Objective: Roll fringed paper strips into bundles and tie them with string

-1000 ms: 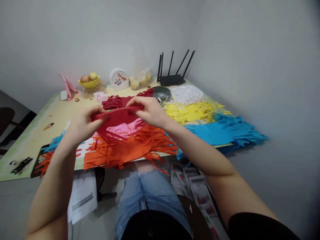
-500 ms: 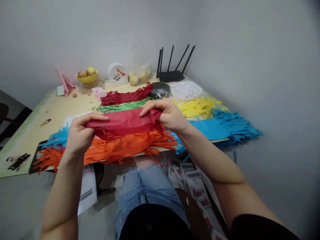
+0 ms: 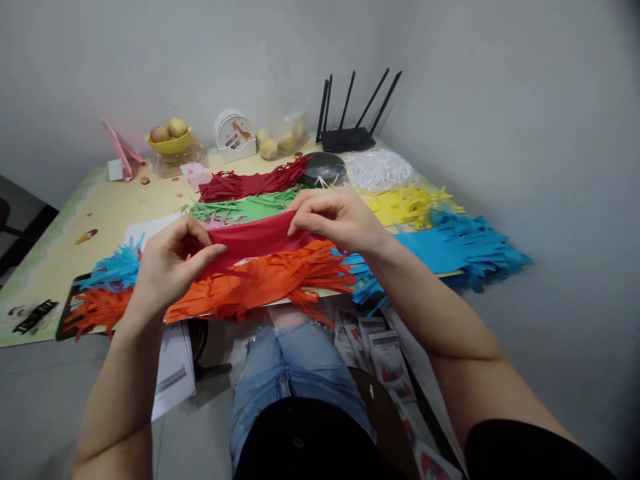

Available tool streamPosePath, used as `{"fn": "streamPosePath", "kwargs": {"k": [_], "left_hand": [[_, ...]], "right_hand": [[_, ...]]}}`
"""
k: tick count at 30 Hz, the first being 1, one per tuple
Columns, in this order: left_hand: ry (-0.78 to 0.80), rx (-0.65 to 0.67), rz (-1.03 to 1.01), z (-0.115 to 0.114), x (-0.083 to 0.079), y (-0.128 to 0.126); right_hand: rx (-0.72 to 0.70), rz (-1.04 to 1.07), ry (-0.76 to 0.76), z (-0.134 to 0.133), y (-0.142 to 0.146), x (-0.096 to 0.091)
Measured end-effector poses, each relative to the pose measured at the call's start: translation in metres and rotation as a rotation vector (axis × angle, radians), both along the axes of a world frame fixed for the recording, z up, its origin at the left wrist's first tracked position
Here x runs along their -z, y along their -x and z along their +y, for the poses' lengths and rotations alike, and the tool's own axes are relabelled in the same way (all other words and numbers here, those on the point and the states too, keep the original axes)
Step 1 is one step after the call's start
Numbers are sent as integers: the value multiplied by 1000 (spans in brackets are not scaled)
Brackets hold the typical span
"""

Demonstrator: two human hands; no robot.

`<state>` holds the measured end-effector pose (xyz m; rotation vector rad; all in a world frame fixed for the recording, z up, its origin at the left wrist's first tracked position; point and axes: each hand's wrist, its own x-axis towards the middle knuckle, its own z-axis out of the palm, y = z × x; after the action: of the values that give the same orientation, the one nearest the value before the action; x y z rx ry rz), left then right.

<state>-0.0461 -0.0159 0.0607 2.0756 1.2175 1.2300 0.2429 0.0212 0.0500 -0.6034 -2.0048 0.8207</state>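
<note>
The red strip (image 3: 253, 237) is held up above the table (image 3: 107, 220), near the middle of its near edge, spanning the gap between 2 hands; the left hand (image 3: 175, 263) grasps its left end, thumb in front and forefinger bent; the right hand (image 3: 337, 220) pinches the other end between thumb and forefinger; the fingers behind the strip are hidden, so I cannot tell how they lie.

The step in hand looks to be drawing the strip out and straightening its band; it seems fairly taut and rises a little toward the right hand; the next move, I judge, calls for an even pull from 2 firm grips, with the loose ends free of the orange pile (image 3: 255, 287) below; whether they touch it I cannot tell.

That pile lies along the near edge, its strands over the side; the blue pile (image 3: 430, 250) juts past the right edge, with the yellow pile (image 3: 405, 203) just beyond it; the green pile (image 3: 265, 208) lies behind the strip, and the dark red pile (image 3: 255, 183) farther toward the far edge; the router (image 3: 349, 139) stands by the far right corner.
</note>
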Motion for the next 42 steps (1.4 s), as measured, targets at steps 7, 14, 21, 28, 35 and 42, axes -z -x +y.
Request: {"fn": "streamPosePath", "kwargs": {"k": [7,14,21,28,35,42], "left_hand": [[126,-21,160,-2,-9,-9],[326,-21,-72,-3,-7,-7],[466,-4,-148,-5,-6,-12],[541,62,-175,6,9,-10],[540,43,-50,-2,8,-14],[350,24,152,1,1,-11]], "right_hand": [[170,-84,-59,-10,9,-1],[86,10,187,-10,3,-3],[70,-2,271,-9,8,-4],[63,-32,153,-7,4,-1],[36,-239,198,-3,4,-7],[52,-380,69,-4,7,-7]]}}
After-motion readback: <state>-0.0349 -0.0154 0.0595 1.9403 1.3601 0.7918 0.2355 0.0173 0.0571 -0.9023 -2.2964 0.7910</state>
